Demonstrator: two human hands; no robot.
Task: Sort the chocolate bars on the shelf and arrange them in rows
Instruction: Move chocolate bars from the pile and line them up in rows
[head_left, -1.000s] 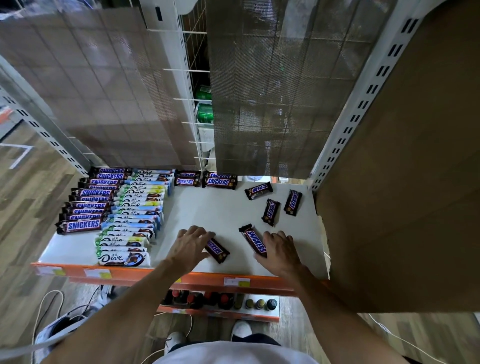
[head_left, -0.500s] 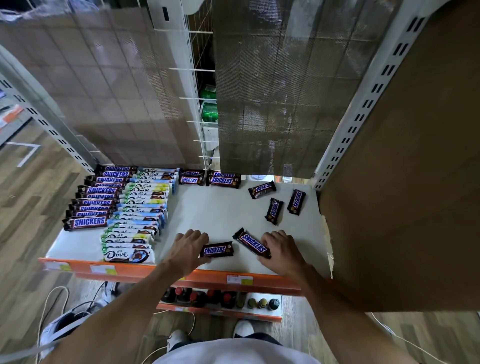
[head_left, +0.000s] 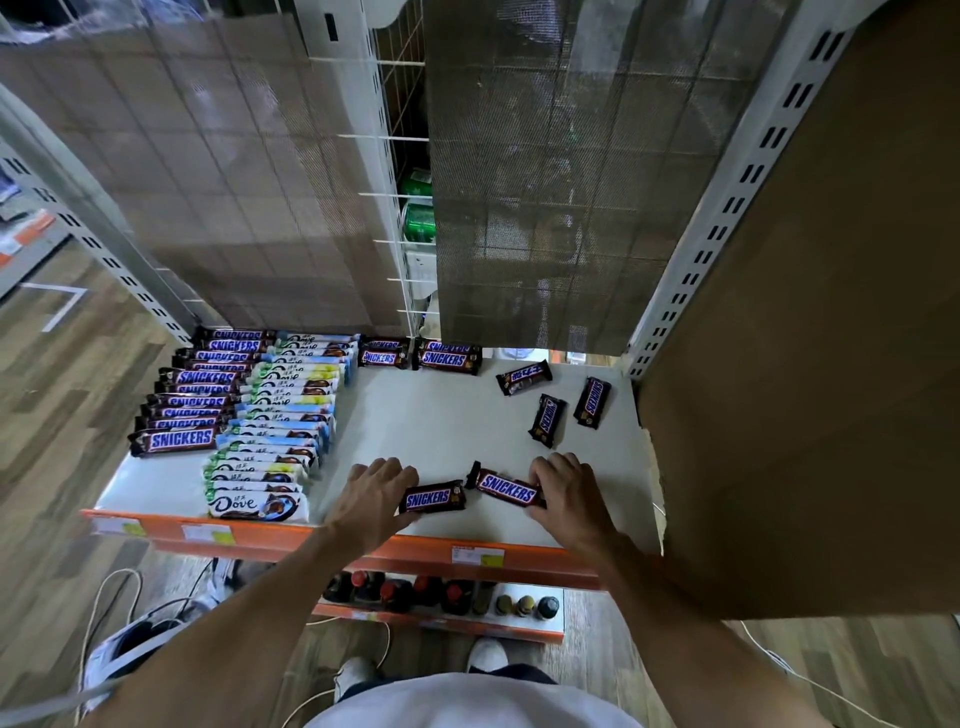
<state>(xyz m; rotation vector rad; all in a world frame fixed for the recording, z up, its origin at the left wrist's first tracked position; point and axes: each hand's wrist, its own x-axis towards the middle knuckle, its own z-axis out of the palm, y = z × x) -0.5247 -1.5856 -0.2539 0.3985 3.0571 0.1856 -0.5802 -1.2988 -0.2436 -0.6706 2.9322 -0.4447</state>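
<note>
the step in hand looks like gathering strays: two bars are being squared up near the shelf's front edge, at 6 o'clock. the left hand pinches the left end of a short brown foil snickers bar with blue lettering, fingers curled over it and thumb at its near side; that bar lies almost level, label readable. the right hand grips the right end of a second brown snickers bar, which lies tilted, its free end aimed toward 10 o'clock, just beside the first. both lie on the flat white shelf board.

next, i judge, the tilted bar needs turning parallel to its neighbour. both could then go back toward 12 o'clock to join the two small stacks of brown snickers bars at the rear.

three loose brown bars lie scattered at 2 o'clock, not yet sorted. at 9 to 10 o'clock an overlapping row of long brown snickers bars runs beside a row of white-and-blue dove bars.
</note>
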